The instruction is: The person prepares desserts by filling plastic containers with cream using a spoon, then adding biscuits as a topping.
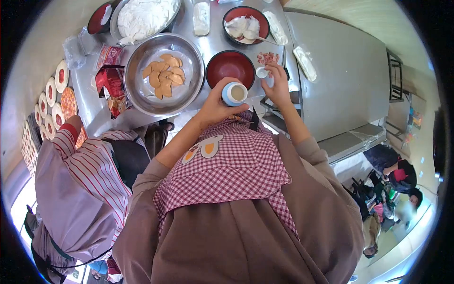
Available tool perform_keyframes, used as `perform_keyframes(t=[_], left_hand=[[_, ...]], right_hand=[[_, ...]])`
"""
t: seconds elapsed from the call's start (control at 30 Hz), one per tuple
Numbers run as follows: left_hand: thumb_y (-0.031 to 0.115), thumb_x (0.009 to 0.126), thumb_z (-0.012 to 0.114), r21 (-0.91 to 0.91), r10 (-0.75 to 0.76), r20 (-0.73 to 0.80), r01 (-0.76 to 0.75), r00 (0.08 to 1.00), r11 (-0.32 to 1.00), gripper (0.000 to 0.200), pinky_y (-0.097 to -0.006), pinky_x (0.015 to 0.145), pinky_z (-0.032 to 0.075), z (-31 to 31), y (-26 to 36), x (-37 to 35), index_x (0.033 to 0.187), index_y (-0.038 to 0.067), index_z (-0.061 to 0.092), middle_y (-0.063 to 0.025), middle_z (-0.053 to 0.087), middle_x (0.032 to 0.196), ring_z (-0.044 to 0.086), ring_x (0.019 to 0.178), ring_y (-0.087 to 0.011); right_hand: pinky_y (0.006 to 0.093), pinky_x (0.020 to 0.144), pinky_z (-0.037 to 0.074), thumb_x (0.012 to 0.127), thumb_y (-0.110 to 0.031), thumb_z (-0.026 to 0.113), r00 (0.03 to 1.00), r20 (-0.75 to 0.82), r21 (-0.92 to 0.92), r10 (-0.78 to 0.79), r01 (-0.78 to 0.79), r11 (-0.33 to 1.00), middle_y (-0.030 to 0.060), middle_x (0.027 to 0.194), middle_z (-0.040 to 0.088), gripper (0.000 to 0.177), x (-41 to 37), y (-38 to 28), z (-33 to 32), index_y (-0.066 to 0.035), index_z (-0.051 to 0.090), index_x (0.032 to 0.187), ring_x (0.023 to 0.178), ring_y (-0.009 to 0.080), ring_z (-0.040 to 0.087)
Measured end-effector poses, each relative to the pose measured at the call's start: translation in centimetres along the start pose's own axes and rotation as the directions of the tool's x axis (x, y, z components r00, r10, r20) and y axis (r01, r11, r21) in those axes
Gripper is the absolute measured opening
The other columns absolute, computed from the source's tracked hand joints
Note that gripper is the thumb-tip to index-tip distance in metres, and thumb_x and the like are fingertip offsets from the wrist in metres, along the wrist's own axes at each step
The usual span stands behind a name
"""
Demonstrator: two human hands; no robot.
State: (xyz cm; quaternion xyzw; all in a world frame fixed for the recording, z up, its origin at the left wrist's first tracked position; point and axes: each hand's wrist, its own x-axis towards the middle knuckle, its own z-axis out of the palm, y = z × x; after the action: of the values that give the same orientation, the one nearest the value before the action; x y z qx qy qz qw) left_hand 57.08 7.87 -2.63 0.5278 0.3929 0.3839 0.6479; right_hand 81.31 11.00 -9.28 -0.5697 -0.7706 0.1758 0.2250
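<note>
My left hand (216, 105) is wrapped round a light blue and white jar (234, 94) whose top is uncovered, showing pale contents. Between the fingers of my right hand (279, 85) is a small white cup or lid (262, 72); a second pale piece shows below it, too small to name. Just behind the jar sits an empty dark red bowl (230, 70). Chopped reddish bits (268, 58) lie on the metal table beyond my right hand. A big steel bowl (191, 90) at the left holds several flat orange-brown pieces (164, 75).
A steel bowl of white cream (146, 19) and a red bowl with a spoon (247, 27) stand farther back. Wrapped white packs (202, 19) and red packets (111, 85) lie about. A co-worker (90, 165) stands close at the left; a metal counter (340, 71) is at the right.
</note>
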Motion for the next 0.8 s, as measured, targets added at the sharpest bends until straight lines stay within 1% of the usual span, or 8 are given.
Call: perform_keyframes(t=[0.07, 0.23, 0.33, 0.4, 0.43, 0.6, 0.67, 0.8], left_hand=[[0.017, 0.068, 0.083, -0.029, -0.009, -0.007, 0.009, 1.000, 1.000, 0.061, -0.0296, 0.089, 0.043, 0.5, -0.6, 0.5, 0.115, 0.007, 0.046, -0.0034, 0.053, 0.107, 0.052, 0.102, -0.0136], [0.014, 0.069, 0.081, -0.098, 0.056, -0.005, -0.056, 0.998, 0.994, 0.071, -0.0313, 0.100, 0.035, 2.3, -3.1, 1.3, 0.127, 0.009, 0.039, -0.0043, 0.044, 0.124, 0.043, 0.118, -0.0155], [0.025, 0.066, 0.084, -0.125, 0.107, 0.002, -0.106, 0.994, 0.986, 0.075, -0.0346, 0.102, 0.033, 4.1, -3.1, 1.9, 0.125, 0.007, 0.039, -0.0098, 0.037, 0.122, 0.039, 0.120, -0.0229], [0.028, 0.068, 0.082, -0.090, 0.124, 0.025, -0.121, 0.992, 0.989, 0.077, -0.0355, 0.103, 0.031, 4.5, -3.5, 2.2, 0.127, 0.008, 0.037, -0.0101, 0.036, 0.123, 0.038, 0.121, -0.0239], [0.025, 0.070, 0.080, -0.112, 0.080, 0.071, -0.072, 0.994, 0.991, 0.079, -0.0354, 0.105, 0.028, 4.5, -2.9, 2.3, 0.131, 0.008, 0.032, -0.0098, 0.036, 0.127, 0.035, 0.124, -0.0227], [0.031, 0.070, 0.080, -0.157, 0.014, 0.120, 0.005, 0.993, 0.988, 0.092, -0.0363, 0.108, 0.026, 5.1, -4.1, 1.8, 0.136, 0.000, 0.024, -0.0176, 0.030, 0.136, 0.030, 0.130, -0.0285], [0.023, 0.077, 0.075, 0.095, 0.006, 0.150, -0.020, 0.989, 0.995, 0.092, -0.0389, 0.110, 0.022, 3.6, -4.1, 0.7, 0.142, 0.003, 0.013, -0.0186, 0.025, 0.143, 0.029, 0.133, -0.0285], [0.020, 0.081, 0.071, -0.080, -0.134, 0.216, 0.154, 0.967, 0.985, 0.079, -0.0390, 0.109, 0.026, 0.4, -2.5, -2.2, 0.140, 0.003, 0.021, -0.0177, 0.033, 0.141, 0.035, 0.130, -0.0297]], right_hand=[[0.0399, 0.088, 0.043, 0.065, -0.004, 0.065, 0.993, -0.023, 0.328, 0.120, -0.106, 0.939, 0.0152, 0.117, 0.050, 0.051, -0.4, -2.9, -2.3, -0.005, 0.049, 0.113, 0.105, 0.0339, 0.051], [0.0380, 0.092, 0.042, 0.064, -0.004, 0.066, 0.998, 0.048, 0.419, -0.033, 0.010, 0.908, 0.0186, 0.120, 0.049, 0.067, -2.0, -7.9, -3.4, -0.004, 0.040, 0.126, 0.111, 0.0320, 0.051], [0.0382, 0.094, 0.042, 0.067, -0.006, 0.070, 0.995, 0.079, 0.483, 0.064, -0.094, 0.870, 0.0204, 0.121, 0.049, 0.076, -3.4, -8.7, -1.5, -0.003, 0.032, 0.132, 0.113, 0.0313, 0.052], [0.0363, 0.097, 0.040, 0.068, -0.008, 0.077, 0.979, 0.009, 0.560, 0.204, -0.174, 0.810, 0.0176, 0.123, 0.046, 0.087, -3.8, -8.7, -0.6, -0.004, 0.023, 0.136, 0.115, 0.0244, 0.049], [0.0354, 0.087, 0.047, 0.071, -0.011, 0.075, 0.977, -0.054, 0.559, 0.204, -0.140, 0.818, 0.0181, 0.116, 0.055, 0.082, -3.7, -8.4, -0.3, -0.007, 0.026, 0.136, 0.105, 0.0278, 0.058], [0.0361, 0.085, 0.049, 0.070, -0.008, 0.073, 0.973, 0.102, 0.437, 0.207, -0.231, 0.869, 0.0189, 0.110, 0.060, 0.077, -3.4, -6.9, -2.8, -0.010, 0.030, 0.135, 0.102, 0.0295, 0.061], [0.0370, 0.085, 0.049, 0.070, -0.007, 0.071, 0.957, 0.171, 0.410, 0.236, -0.287, 0.866, 0.0200, 0.112, 0.059, 0.075, -3.1, -6.4, -3.1, -0.009, 0.032, 0.134, 0.105, 0.0316, 0.060], [0.0360, 0.086, 0.048, 0.070, -0.005, 0.071, 0.960, 0.185, 0.294, 0.208, -0.256, 0.921, 0.0167, 0.112, 0.060, 0.073, -2.5, -5.5, -2.9, -0.008, 0.035, 0.132, 0.104, 0.0292, 0.060]])
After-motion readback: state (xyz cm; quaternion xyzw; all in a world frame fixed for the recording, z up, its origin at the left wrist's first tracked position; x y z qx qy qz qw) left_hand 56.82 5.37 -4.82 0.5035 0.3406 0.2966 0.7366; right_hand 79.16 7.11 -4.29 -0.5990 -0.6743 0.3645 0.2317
